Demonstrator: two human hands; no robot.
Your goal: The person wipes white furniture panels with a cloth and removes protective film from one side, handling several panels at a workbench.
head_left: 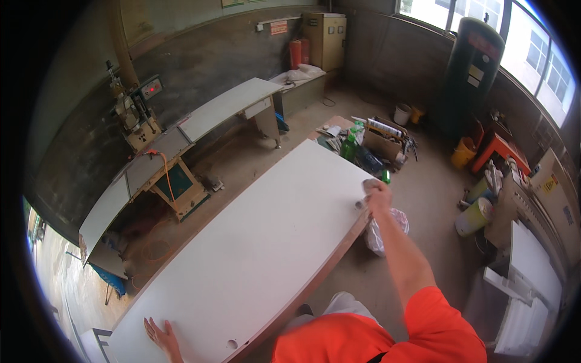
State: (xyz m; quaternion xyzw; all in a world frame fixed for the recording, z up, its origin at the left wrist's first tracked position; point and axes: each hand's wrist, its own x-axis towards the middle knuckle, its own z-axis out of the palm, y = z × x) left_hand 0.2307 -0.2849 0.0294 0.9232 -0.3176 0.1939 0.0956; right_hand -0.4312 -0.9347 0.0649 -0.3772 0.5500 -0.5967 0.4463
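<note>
A long white panel [260, 230] with a brown edge lies slantwise in front of me, running from lower left to the far right. My left hand [160, 336] rests on its near left end, fingers spread and nothing held. At the far right corner, my right hand [379, 198] is closed around a greyish rag-like wad [368, 184], which is blurred and partly hidden by the fingers. The wad is against the panel's top near that corner. A small round hole [232, 343] shows near the panel's front edge. Just below my right hand hangs a clear plastic bag [387, 233].
Beyond the panel stands a long workbench [233, 109] with a machine [133, 118] and an orange hose [166, 169]. Green bottles [348, 148] and tools crowd the far corner. A green tank [475, 72], an orange stool [502, 151] and leaning boards [532, 266] line the right.
</note>
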